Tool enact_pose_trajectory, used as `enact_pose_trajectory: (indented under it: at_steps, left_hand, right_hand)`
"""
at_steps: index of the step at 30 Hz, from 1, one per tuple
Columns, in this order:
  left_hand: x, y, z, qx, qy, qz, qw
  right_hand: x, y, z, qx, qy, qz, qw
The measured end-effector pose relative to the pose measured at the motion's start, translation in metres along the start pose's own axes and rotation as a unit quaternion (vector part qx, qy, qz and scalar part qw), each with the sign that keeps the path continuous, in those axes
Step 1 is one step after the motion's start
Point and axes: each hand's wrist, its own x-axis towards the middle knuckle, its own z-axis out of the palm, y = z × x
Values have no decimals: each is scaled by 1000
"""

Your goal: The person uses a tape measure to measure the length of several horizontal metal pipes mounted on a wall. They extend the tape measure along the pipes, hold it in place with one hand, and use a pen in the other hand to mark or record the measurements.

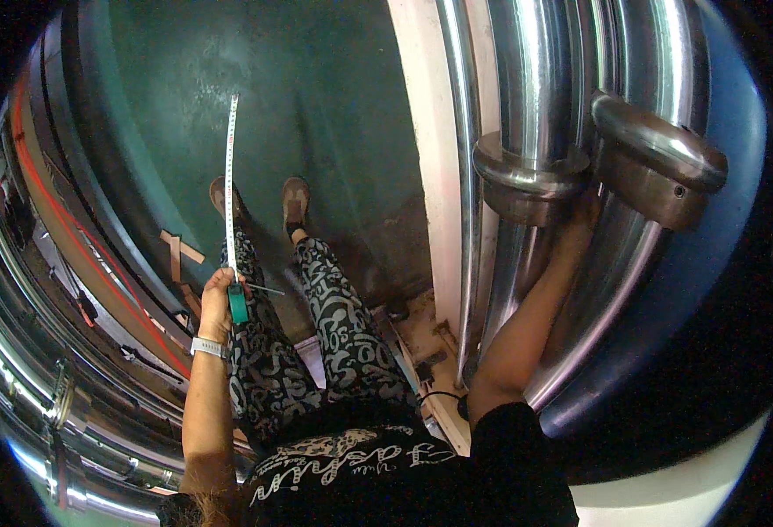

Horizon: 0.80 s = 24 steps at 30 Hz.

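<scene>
My left hand (219, 288) is closed round a green tape measure (239, 305). Its white blade (231, 176) sticks out well beyond the hand, above the floor, with a slight bend. A thin grey rod (266, 289) juts out to the right beside the same hand; whether I grip it too cannot be made out. My right arm reaches up along the shiny metal cylinders, and my right hand (587, 211) is in the gap between a dark steel collar (527, 189) and a second, larger collar (663, 167). Shadow and the collars hide its fingers.
Polished cylinders (535, 70) run along the right, next to a pale beam (430, 132). Leftward lie long metal rails and a red cable (61, 228). Brown strips (176, 253) lie on the green floor (334, 88) near my feet. A wooden board (443, 351) with small parts is at my right leg.
</scene>
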Motion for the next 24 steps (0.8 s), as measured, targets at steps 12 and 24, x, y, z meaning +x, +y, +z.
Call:
enact_pose_trajectory:
  at_steps: [12, 24]
  left_hand:
    - [2, 0, -1, 0, -12, 11, 1000]
    - [8, 2, 3, 30, 3, 24, 999]
  right_hand:
    - [-9, -28, 22, -10, -6, 9, 1000]
    - [-2, -23, 14, -30, 11, 15, 999]
